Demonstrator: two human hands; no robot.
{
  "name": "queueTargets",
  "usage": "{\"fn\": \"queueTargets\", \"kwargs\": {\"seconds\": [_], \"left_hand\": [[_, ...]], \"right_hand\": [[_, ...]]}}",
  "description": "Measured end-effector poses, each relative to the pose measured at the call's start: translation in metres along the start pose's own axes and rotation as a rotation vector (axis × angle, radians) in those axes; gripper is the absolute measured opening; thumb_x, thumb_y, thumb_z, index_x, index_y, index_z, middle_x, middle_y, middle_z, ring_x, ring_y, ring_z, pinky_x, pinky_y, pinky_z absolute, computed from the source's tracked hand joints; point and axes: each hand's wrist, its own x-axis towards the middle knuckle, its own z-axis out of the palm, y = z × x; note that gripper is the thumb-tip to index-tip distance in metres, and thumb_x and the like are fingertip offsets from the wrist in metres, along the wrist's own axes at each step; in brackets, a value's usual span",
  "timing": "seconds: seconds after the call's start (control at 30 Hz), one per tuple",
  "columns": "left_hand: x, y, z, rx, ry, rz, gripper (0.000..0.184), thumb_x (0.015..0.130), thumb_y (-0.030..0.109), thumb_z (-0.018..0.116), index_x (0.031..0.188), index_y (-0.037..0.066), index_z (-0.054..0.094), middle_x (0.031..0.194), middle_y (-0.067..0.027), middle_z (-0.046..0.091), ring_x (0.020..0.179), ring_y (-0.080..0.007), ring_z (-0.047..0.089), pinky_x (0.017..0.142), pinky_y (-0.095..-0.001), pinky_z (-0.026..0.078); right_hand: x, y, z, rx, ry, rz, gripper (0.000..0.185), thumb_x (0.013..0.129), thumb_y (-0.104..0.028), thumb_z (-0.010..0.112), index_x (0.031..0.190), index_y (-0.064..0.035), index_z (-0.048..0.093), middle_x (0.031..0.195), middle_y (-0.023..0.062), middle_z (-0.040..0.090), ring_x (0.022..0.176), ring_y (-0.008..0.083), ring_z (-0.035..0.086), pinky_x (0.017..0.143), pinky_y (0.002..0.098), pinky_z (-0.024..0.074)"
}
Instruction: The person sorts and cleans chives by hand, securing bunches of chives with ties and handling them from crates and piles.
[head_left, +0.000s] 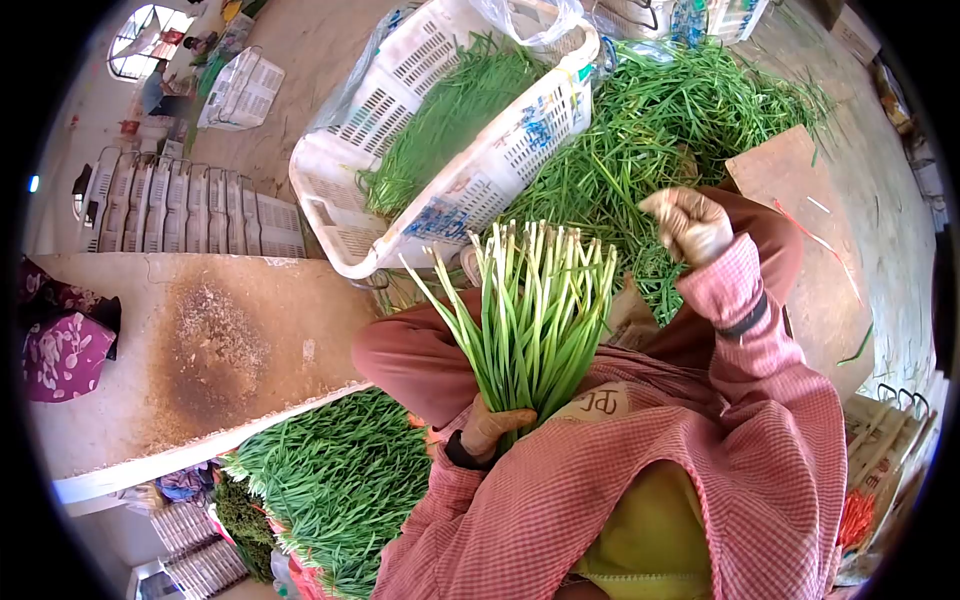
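My left hand [492, 426] wears a glove and grips a bunch of green stalks [535, 325] near its lower end. The pale cut ends point up and away, fanned out over my lap. To the right of the bunch, my gloved right hand [692, 224] is raised with its fingers curled in; whether something small is between them cannot be made out. Beyond it lies a large loose heap of green leaves [680, 110]. A white plastic basket [480, 185] with more greens inside stands just beyond the bunch.
A stained board [330, 300] extends left, with a thick pile of greens [340, 480] below it. White crates [190, 210] are lined up at the left. Brown cardboard [815, 230] lies at the right. Another person [156, 90] is far back at the upper left.
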Motion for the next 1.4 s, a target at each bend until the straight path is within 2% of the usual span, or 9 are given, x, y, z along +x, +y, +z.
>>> {"fn": "queueTargets", "kwargs": {"seconds": [0.07, 0.13, 0.17, 0.23, 0.3, 0.33, 0.6, 1.2, 1.4], "left_hand": [[0.0, 0.005, 0.006, 0.031, 0.037, -0.032, 0.051, 0.067, 0.0, 0.069, 0.114, 0.001, 0.049, 0.105, -0.0089, 0.058, 0.093, -0.0189, 0.055, 0.082, -0.0308, 0.043], [-0.001, 0.001, 0.014, 0.055, 0.12, 0.036, 0.044, 0.068, -0.002, 0.066, 0.109, 0.001, 0.052, 0.101, -0.0084, 0.059, 0.088, -0.0186, 0.057, 0.079, -0.0308, 0.045], [-0.002, -0.003, 0.014, 0.055, 0.122, 0.039, 0.044, 0.068, -0.002, 0.066, 0.109, 0.001, 0.052, 0.101, -0.0084, 0.059, 0.088, -0.0186, 0.057, 0.079, -0.0308, 0.045], [-0.006, -0.008, 0.012, -0.011, 0.162, 0.085, 0.043, 0.068, -0.004, 0.065, 0.109, 0.001, 0.052, 0.101, -0.0084, 0.059, 0.088, -0.0184, 0.057, 0.079, -0.031, 0.045], [-0.01, -0.005, 0.011, 0.005, 0.169, 0.109, 0.042, 0.068, -0.004, 0.065, 0.108, 0.001, 0.052, 0.101, -0.0085, 0.059, 0.088, -0.0183, 0.057, 0.078, -0.031, 0.045], [-0.013, -0.005, 0.013, 0.017, 0.164, 0.125, 0.042, 0.069, -0.004, 0.064, 0.108, 0.001, 0.052, 0.1, -0.0086, 0.059, 0.087, -0.0182, 0.057, 0.078, -0.0309, 0.046], [-0.007, -0.013, 0.016, 0.043, 0.193, 0.13, 0.041, 0.069, -0.006, 0.064, 0.108, 0.001, 0.052, 0.1, -0.009, 0.059, 0.087, -0.0191, 0.057, 0.078, -0.0314, 0.046], [-0.006, -0.005, 0.024, -0.023, 0.255, 0.107, 0.044, 0.068, -0.005, 0.066, 0.109, 0.002, 0.052, 0.102, -0.0073, 0.059, 0.088, -0.0184, 0.056, 0.079, -0.0308, 0.045], [0.0, -0.012, 0.011, -0.096, 0.165, 0.072, 0.047, 0.069, -0.006, 0.064, 0.113, 0.002, 0.05, 0.106, -0.008, 0.057, 0.093, -0.0193, 0.056, 0.082, -0.0321, 0.044]], "right_hand": [[-0.033, -0.011, 0.025, -0.355, -0.191, -0.104, 0.03, 0.072, -0.023, 0.07, 0.094, -0.0039, 0.062, 0.067, 0.007, 0.061, 0.052, 0.0116, 0.052, 0.046, 0.023, 0.0456], [-0.036, -0.03, 0.062, -0.752, -0.311, 0.291, 0.042, 0.069, -0.031, 0.071, 0.098, -0.0019, 0.06, 0.077, 0.0151, 0.062, 0.066, 0.0223, 0.059, 0.053, 0.027, 0.0502], [-0.03, 0.013, 0.057, -0.644, -0.281, 0.051, 0.039, 0.073, -0.032, 0.067, 0.095, 0.0003, 0.06, 0.081, 0.0142, 0.062, 0.07, 0.0183, 0.059, 0.059, 0.0243, 0.0502], [-0.008, 0.041, 0.034, 0.507, -0.592, 0.239, 0.027, 0.08, -0.026, 0.061, 0.088, -0.0003, 0.06, 0.077, 0.0107, 0.061, 0.063, 0.0132, 0.057, 0.054, 0.0201, 0.0477], [0.008, 0.005, 0.014, 0.713, -0.461, 0.083, 0.011, 0.084, -0.014, 0.054, 0.081, -0.0031, 0.056, 0.061, -0.0002, 0.054, 0.043, 0.0068, 0.043, 0.039, 0.0171, 0.039], [0.017, -0.015, 0.001, 0.692, -0.079, 0.083, 0.01, 0.085, -0.014, 0.052, 0.083, -0.0043, 0.056, 0.058, -0.0018, 0.052, 0.04, 0.0054, 0.04, 0.036, 0.0168, 0.0339], [-0.022, -0.018, 0.059, -0.21, -0.274, 0.265, 0.039, 0.074, -0.015, 0.069, 0.107, 0.0016, 0.057, 0.054, 0.005, 0.057, 0.04, 0.0081, 0.048, 0.035, 0.0227, 0.037], [0.0, -0.002, 0.054, -0.308, -0.688, 0.43, 0.032, 0.08, -0.033, 0.062, 0.078, -0.0013, 0.064, 0.043, -0.0017, 0.044, 0.038, 0.0057, 0.038, 0.035, 0.0214, 0.0266], [0.026, 0.005, 0.034, 0.716, -0.773, 0.433, 0.024, 0.089, -0.024, 0.049, 0.093, -0.0017, 0.056, 0.045, -0.006, 0.043, 0.031, 0.0039, 0.031, 0.029, 0.0182, 0.0286]]}}
